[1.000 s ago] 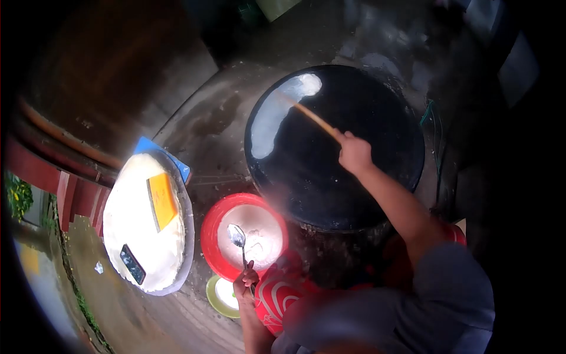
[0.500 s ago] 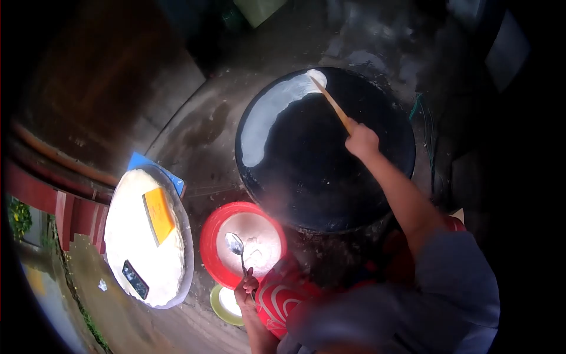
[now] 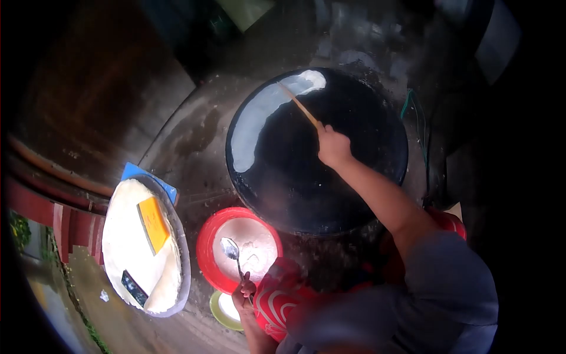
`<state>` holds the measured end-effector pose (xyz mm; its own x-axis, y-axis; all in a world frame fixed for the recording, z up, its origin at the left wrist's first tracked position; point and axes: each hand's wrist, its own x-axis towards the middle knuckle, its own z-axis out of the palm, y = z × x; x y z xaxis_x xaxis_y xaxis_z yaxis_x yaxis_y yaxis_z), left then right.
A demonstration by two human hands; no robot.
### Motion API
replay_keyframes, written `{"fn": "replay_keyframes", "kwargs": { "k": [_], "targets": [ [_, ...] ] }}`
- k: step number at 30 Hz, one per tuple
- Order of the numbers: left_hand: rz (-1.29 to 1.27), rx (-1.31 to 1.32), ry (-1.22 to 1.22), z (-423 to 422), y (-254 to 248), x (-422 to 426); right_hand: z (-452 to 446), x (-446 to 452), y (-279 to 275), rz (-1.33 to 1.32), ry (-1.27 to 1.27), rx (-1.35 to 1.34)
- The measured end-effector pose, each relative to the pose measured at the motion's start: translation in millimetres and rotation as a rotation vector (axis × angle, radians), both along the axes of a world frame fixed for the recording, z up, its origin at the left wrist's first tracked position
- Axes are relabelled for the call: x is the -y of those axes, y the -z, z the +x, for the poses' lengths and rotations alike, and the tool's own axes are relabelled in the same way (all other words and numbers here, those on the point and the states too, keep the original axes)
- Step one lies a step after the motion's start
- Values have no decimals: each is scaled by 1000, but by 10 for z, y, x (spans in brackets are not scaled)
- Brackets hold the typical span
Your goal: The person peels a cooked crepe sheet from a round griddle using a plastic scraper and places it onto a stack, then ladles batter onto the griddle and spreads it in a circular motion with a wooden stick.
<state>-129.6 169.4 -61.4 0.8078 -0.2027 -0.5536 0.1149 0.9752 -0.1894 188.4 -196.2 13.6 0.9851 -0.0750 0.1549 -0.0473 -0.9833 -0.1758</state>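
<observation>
My right hand (image 3: 334,146) is wrapped round a flat, tapered wooden spreader (image 3: 299,105) above a large round black griddle (image 3: 336,194). The spreader's tip is at a curved strip of pale batter (image 3: 250,121) along the griddle's upper left edge. At the strip's right end the batter is whiter and thicker. Lower down, my left hand (image 3: 243,293) grips the handle of a metal spoon (image 3: 230,248). Its bowl is over a red basin (image 3: 206,236) holding pale batter (image 3: 259,243).
Left of the basin, a wide tray holds a stack of white sheets (image 3: 127,224), with a yellow rectangular object (image 3: 154,224) and a dark phone-like object (image 3: 134,288) on top. A blue flat piece (image 3: 168,189) sticks out behind. A green-rimmed bowl (image 3: 216,307) stands below the basin.
My right hand and the spreader have moved left, the tip passing from the strip's thick right end back along the batter. My left hand still holds the spoon. The view has shifted slightly.
</observation>
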Motion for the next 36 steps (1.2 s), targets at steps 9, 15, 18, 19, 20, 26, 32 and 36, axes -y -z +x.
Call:
{"fn": "replay_keyframes", "kwargs": {
  "k": [9,15,18,19,20,26,32,36],
  "targets": [
    [0,-52,-15,-22,363,-177,-728,44,-170,-4,-70,-130],
    [51,-57,24,28,-46,-45,-276,814,-63,-45,210,-81],
    [157,-74,-9,9,-14,-82,-524,570,-116,125,199,-41],
    [159,-72,-14,30,-20,-79,-536,408,-146,139,172,-20],
    [152,-40,3,38,-22,-88,-474,303,-225,94,97,-109],
    [-86,-1,11,32,-248,-204,-199,937,-96,-148,209,-5],
    [-76,-21,0,156,-956,-47,-1012,1305,-68,486,125,-14],
    [-71,-60,-20,257,-1376,101,-823,1622,-164,871,89,37]
  ]
}}
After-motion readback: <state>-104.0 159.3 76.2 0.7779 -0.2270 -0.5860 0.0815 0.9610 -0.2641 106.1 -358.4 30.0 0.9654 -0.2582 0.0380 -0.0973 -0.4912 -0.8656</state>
